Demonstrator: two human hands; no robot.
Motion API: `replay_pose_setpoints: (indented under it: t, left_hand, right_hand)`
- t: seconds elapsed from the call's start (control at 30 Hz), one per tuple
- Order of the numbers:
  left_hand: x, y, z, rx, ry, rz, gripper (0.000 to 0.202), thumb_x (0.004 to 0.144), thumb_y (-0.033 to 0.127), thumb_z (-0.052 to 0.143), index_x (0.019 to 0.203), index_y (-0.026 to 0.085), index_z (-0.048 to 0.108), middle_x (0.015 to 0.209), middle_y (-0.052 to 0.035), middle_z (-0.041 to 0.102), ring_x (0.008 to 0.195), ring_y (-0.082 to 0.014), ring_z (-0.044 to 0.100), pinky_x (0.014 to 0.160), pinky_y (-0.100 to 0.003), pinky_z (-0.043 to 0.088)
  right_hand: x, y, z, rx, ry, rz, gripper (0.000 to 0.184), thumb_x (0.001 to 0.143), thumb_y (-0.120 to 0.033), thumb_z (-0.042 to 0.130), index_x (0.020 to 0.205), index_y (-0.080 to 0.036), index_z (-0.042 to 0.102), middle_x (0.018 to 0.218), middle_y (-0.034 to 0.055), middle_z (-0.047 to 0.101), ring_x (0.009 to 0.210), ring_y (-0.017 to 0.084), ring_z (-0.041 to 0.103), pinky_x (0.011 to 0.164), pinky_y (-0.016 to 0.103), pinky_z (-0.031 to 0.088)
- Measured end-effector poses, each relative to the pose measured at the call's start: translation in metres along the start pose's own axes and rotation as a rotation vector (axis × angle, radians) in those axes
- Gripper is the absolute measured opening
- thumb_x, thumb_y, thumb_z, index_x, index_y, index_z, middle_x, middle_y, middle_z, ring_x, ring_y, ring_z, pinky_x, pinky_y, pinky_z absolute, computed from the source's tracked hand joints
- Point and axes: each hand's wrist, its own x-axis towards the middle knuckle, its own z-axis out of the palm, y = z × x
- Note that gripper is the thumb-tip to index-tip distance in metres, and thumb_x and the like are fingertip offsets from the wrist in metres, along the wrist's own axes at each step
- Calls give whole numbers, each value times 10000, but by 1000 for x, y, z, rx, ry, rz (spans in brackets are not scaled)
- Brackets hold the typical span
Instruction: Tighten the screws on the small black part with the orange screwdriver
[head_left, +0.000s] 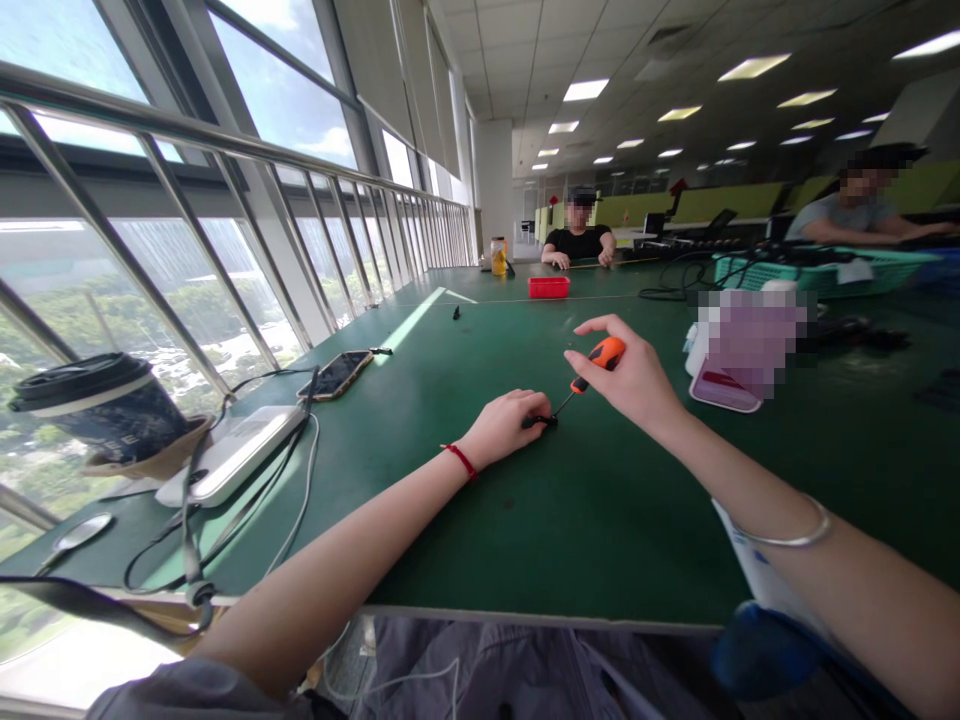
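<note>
My left hand [510, 424] rests on the green table with its fingers closed on a small black part [541, 421]. In my right hand [634, 370] is a screwdriver [600, 358] with an orange and black handle. That handle lies against the palm, while the thumb and forefinger stretch out apart from each other. The screwdriver is tilted, its thin metal shaft running down to the black part by my left fingertips. Whether the tip sits in a screw is too small to tell.
A phone [337, 375], a white power bank [232, 455] with cables and a paper cup [105, 410] lie left. Ahead are a small black piece [456, 313], a red tray [549, 288] and a jar [499, 256]. A teal basket [825, 272] stands right; two people sit beyond.
</note>
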Motion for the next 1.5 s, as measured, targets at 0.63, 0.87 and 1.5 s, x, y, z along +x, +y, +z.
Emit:
replay_pose_setpoints:
  t: [0.63,0.87,1.5]
  left_hand:
    - [1,-7,7,-90,109,-179,172,721,258,659,869,178,625,865,-20,647,816,-172,590,771,-301,482]
    - [2,-16,6,-248,77,-239,171,751,317,654,815,169,709,873,-37,670,832,-165,601,822,-298,482]
    - [0,-2,4,-141,87,-203,57,726,219,640,739,166,657,817,-14,656,734,-137,578,669,-245,461]
  right_hand:
    - [-1,-1,-1,69,-78,-24,123,743,-337,550,772,-221,580,592,-25,524,549,141,485,574,273,381]
    - [0,0,-1,70,-80,-14,122,739,-338,553,753,-218,574,619,-17,544,562,141,488,585,277,388]
    - [-3,1,1,-130,84,-46,351,757,-428,576,1025,-223,478,617,-23,551,514,175,536,493,262,346]
